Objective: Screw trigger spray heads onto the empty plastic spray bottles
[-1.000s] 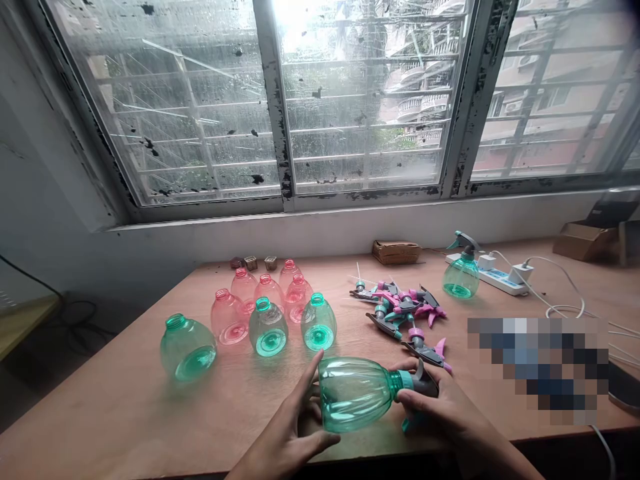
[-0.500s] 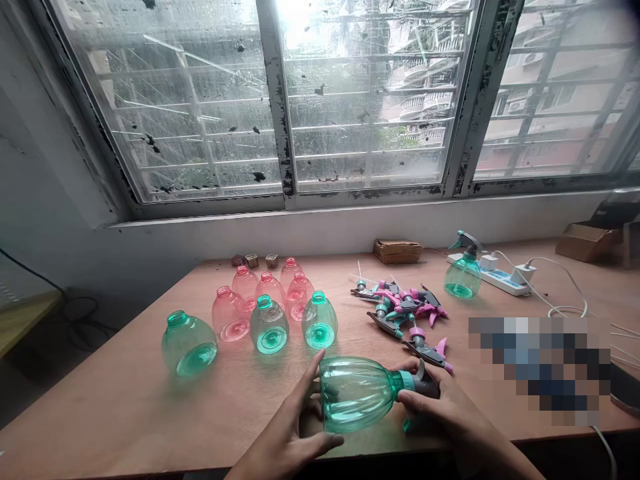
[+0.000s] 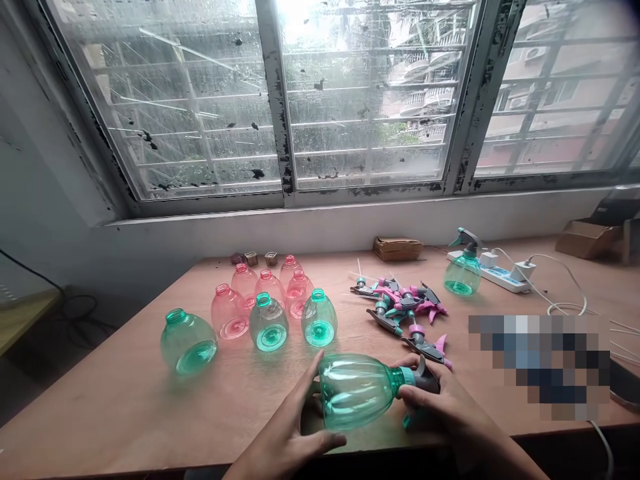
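A green clear bottle [image 3: 356, 390] lies on its side near the table's front edge. My left hand [image 3: 295, 430] cups its base, thumb under it and fingers up along its left side. My right hand [image 3: 440, 400] is closed round the grey and teal spray head [image 3: 423, 381] fitted on the bottle's neck. Both hands hold the bottle just above the wooden table [image 3: 125, 407].
Several open pink bottles [image 3: 250, 293] and green bottles [image 3: 270, 323] stand at the middle left. Loose spray heads [image 3: 403, 310] lie in a pile right of centre. A green bottle with a spray head [image 3: 463, 270] stands by a power strip [image 3: 500, 277] with cables. A blurred patch covers the right.
The hands and the bottle stay almost where they were. The view has shifted slightly. The bottle's base has turned a little in my left hand.
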### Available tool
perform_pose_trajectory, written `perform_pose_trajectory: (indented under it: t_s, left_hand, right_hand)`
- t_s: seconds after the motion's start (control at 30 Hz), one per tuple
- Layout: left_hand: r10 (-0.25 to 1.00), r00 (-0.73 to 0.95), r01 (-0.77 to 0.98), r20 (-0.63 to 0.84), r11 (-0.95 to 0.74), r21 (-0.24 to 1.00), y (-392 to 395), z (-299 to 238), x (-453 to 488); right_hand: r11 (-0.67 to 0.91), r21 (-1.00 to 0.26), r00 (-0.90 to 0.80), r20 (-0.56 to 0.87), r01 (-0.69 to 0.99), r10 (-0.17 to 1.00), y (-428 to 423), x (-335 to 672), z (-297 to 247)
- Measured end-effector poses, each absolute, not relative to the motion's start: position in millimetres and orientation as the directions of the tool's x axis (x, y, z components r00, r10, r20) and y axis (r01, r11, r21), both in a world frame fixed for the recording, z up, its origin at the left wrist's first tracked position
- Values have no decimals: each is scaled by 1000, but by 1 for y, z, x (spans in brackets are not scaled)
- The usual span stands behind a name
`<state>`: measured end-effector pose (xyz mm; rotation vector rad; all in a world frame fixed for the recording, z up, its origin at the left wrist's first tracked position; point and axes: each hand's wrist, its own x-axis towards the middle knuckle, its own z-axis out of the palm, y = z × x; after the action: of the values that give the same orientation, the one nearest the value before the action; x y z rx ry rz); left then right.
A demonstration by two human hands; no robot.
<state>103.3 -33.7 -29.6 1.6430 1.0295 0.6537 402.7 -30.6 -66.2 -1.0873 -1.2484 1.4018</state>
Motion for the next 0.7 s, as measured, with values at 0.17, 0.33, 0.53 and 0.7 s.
perform_pose_trajectory:
  t_s: [0.17,0.33,0.53,0.7]
  left_hand:
    - [854,520,221,-11,-123,967,-33,-32,104]
    - [861,502,319,-80,-98,943,-34,-27,102]
    - [887,450,376,-98,-89,922,-35,-27,103]
    - [879,475,292,-41,-113,950,-34,-33,103]
  right_hand:
    - [-31,-991,-161,-9,-132,987,-29,403,-69]
    - [-36,-991,-169,-14,-129,986,-28,403,-72]
    - [-53,-991,-184,-29,-122,982,-28,405,-74]
    - [-18,-990,-186,9,-140,982,-28,406,-73]
